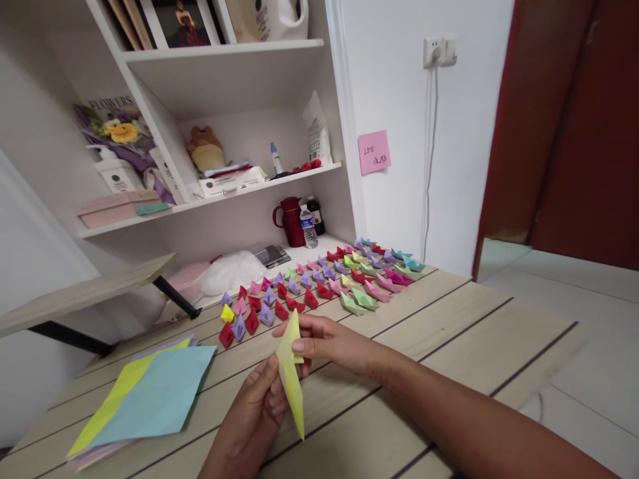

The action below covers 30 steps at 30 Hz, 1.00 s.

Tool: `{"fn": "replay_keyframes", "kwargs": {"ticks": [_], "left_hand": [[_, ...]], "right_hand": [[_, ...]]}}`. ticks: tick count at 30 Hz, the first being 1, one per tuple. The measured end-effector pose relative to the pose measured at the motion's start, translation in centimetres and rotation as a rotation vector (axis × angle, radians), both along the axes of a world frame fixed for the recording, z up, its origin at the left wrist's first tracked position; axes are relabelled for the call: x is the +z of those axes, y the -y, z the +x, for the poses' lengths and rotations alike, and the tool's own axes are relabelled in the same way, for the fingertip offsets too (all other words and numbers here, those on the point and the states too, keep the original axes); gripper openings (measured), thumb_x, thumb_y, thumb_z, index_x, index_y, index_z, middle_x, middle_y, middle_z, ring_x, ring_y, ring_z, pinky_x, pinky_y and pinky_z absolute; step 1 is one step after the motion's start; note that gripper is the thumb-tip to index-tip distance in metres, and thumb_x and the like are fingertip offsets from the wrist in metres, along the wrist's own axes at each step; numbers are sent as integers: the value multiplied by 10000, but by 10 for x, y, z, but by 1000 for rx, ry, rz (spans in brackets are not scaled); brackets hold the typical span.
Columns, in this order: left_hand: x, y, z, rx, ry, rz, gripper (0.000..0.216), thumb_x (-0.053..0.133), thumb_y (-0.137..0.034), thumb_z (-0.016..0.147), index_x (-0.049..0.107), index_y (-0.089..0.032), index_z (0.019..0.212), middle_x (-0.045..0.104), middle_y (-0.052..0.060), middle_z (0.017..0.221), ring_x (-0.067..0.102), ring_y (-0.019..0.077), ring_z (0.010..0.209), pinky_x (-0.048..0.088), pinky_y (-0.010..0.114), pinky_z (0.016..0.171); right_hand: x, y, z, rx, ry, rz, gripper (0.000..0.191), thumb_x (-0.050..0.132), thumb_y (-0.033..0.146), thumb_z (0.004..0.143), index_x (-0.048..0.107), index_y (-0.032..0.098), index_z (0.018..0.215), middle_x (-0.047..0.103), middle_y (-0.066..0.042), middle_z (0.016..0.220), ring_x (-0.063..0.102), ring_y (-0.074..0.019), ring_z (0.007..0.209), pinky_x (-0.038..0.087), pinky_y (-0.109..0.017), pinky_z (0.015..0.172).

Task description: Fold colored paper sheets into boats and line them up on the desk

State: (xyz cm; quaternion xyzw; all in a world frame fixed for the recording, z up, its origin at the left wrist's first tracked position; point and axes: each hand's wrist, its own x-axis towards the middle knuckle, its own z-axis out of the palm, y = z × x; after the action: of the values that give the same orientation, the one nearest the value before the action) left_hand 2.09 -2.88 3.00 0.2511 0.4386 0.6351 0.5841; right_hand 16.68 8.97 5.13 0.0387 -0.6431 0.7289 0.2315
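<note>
The yellow paper (289, 376) is held raised over the table (349, 439), nearer side than the boats. It stands roughly on end, pointed at top and bottom, with a small flap projecting at its right. The left hand (262, 402) pinches its left side between thumb and fingers. The right hand (324, 339) grips the upper part, thumb against the face beside the flap; its fingers are partly concealed behind.

Small folded boats (310, 299) stand in rows along the table's far edge, reaching towards the far right corner. Paper sheets (154, 392) lie stacked near the left edge.

Assessment: shaping this fold appears to call for a steady left pinch and fine control from the right thumb. Edges should meet squarely before any crease is pressed, with pressure run outward to each point. Principal risk: a tear or blunted tip should the hands pull unevenly.
</note>
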Motion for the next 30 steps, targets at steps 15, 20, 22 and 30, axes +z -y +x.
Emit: {"fn": "replay_keyframes", "kwargs": {"ticks": [15,20,22,30], "left_hand": [[0,-3,-2,10,-133,32,434,776,-445,731,486,-164,573,408,-73,514,300,35,465,291,180,462],[-1,-5,-4,92,-269,35,408,773,-436,732,505,-168,581,444,-66,522,321,45,481,289,186,478],[-2,-6,-5,139,-327,21,405,771,-451,728,516,-170,589,454,-68,518,325,46,481,287,186,482],[-4,-8,-4,198,-478,-15,377,786,-487,682,592,-164,652,466,-67,497,329,52,462,247,198,463]], "right_hand": [[5,2,1,-230,87,-6,324,640,134,739,674,204,1054,627,11,886,555,-141,831,420,-248,764],[3,-1,-2,-313,101,-36,379,640,131,685,647,189,1060,610,23,826,523,-132,745,393,-237,703],[2,-1,-3,-317,103,-41,436,655,131,664,629,193,1095,593,29,815,510,-124,719,384,-229,673],[-11,-5,-10,-327,128,-25,514,733,117,591,618,189,1087,555,50,759,492,-100,653,390,-207,608]]}}
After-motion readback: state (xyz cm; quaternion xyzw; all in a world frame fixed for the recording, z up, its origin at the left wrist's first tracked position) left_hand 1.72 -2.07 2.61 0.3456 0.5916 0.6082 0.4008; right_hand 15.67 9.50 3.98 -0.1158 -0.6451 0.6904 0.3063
